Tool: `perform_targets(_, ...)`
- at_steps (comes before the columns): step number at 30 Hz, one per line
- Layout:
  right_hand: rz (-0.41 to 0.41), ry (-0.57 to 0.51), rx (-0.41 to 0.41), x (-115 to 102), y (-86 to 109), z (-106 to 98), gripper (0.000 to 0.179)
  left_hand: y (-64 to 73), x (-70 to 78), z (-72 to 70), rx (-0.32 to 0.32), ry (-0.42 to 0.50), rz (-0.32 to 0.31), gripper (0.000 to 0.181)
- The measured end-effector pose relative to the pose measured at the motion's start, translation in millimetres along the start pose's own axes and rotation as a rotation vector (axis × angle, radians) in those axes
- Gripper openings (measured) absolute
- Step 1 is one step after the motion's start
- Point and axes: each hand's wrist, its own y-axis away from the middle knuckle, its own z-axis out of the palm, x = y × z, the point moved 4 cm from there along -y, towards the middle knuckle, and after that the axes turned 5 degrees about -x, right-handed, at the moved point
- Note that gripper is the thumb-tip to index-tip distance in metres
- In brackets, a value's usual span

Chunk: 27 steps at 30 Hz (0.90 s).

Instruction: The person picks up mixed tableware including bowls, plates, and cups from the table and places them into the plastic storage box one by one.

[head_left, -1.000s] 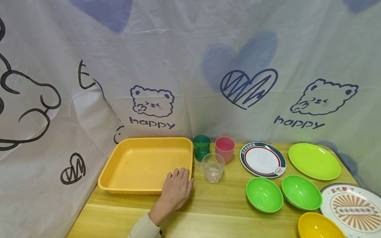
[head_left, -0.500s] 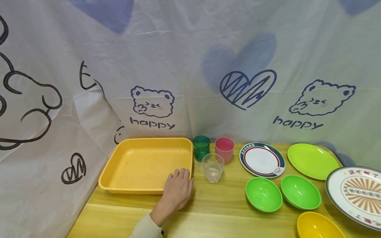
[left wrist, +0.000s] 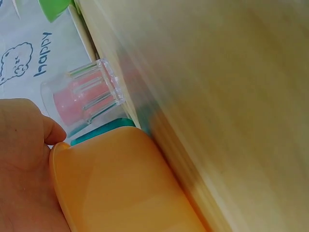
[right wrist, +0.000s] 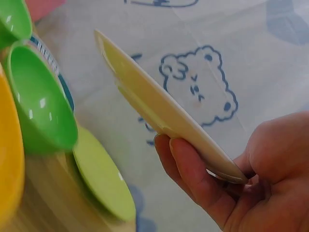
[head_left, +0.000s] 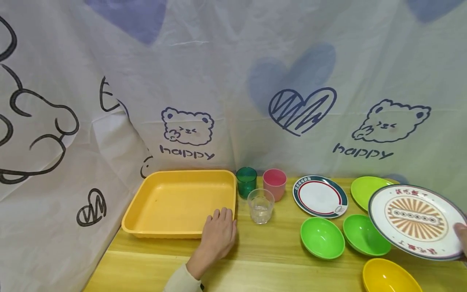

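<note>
My left hand (head_left: 219,233) rests on the near right corner of a yellow tray (head_left: 146,202), fingers reaching over the rim. In the left wrist view its thumb (left wrist: 54,131) lies right at the tray's rim. At the right edge of the head view, my right hand (head_left: 462,237) holds a white plate (head_left: 417,221) with a brown sunburst pattern, raised and tilted. The right wrist view shows the plate (right wrist: 159,106) from below, pinched at its edge, with fingers (right wrist: 193,166) under it. In the head view it overlaps a lime-green plate (head_left: 366,190) and a green bowl (head_left: 365,235).
A green cup (head_left: 247,182), a pink cup (head_left: 275,184) and a clear glass (head_left: 260,207) stand right of the tray. Farther right are a dark-rimmed white plate (head_left: 320,196), another green bowl (head_left: 322,238) and a yellow bowl (head_left: 388,278). A printed cloth (head_left: 237,81) hangs behind.
The sunburst plate has risen from the table at the right and moved left over the lime-green plate, bringing my right fingers into view. My left hand stays on the tray corner.
</note>
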Motion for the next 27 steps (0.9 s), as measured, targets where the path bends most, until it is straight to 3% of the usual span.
perform_targets(3, -0.001, -0.032, -0.074, -32, 16.9, 9, 0.059, 0.5, -0.4, 0.9, -0.014, 0.013, -0.007, 0.025)
perform_targets(8, -0.054, 0.025, -0.188, -135, 71.9, 29, 0.06, 0.7, -0.1, 1.4, -0.017, 0.022, -0.013, 0.024)
perform_targets(11, -0.127, 0.048, -0.198, -176, 94.8, 38, 0.058, 0.7, -0.1, 1.1, -0.009, 0.022, -0.015, 0.024)
perform_targets(14, -0.142, 0.021, -0.203, -190, 105.0, 45, 0.057, 0.7, -0.2, 1.5, -0.004, 0.021, -0.015, 0.023)
perform_targets(21, -0.116, -0.091, -0.208, -192, 106.3, 61, 0.061, -0.1, -1.1, 3.2, -0.003, 0.023, -0.017, 0.022)
perform_targets(27, -0.048, -0.413, -0.25, -196, 113.6, 70, 0.067, -0.8, -0.9, 4.5, -0.008, 0.018, -0.011, 0.022)
